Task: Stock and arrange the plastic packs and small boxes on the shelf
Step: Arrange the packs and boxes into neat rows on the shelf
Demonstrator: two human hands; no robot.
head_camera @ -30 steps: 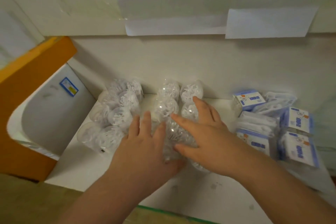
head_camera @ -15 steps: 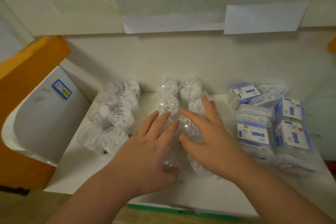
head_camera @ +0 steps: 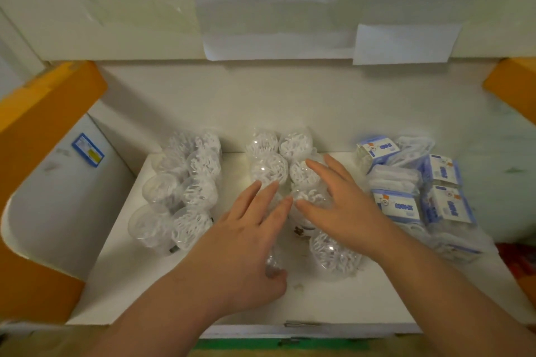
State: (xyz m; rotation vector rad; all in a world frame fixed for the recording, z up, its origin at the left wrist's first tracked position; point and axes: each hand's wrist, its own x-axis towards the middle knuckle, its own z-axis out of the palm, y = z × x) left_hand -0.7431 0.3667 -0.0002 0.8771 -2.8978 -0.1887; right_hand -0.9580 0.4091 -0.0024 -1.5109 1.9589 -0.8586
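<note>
**Shelf stock, middle row: both hands spread over the clear packs**

Change since earlier frame: both hands have drawn slightly nearer and apart; the right no longer reaches as far back.

Grip, left hand (head_camera: 246, 240): fingers straight, laid flat over the near packs of the middle row (head_camera: 278, 171); thumb beside a near pack; nothing clasped.

Grip, right hand (head_camera: 345, 206): fingers splayed and straight, resting on the row's right packs; holds nothing.

Handling (judged): clear domed plastic packs of white pieces, probably light, thin-walled, slippery and easily dented; best nudged by the sides with flat fingers, or lifted low around the dome.

Left: a second cluster of clear packs (head_camera: 185, 188). Right: small boxes (head_camera: 397, 206), blue-and-white, piled among flat plastic packs.

Surface: white shelf (head_camera: 139, 284), white back wall, orange side panels (head_camera: 43, 113), paper sheets (head_camera: 406, 43) taped above.
</note>
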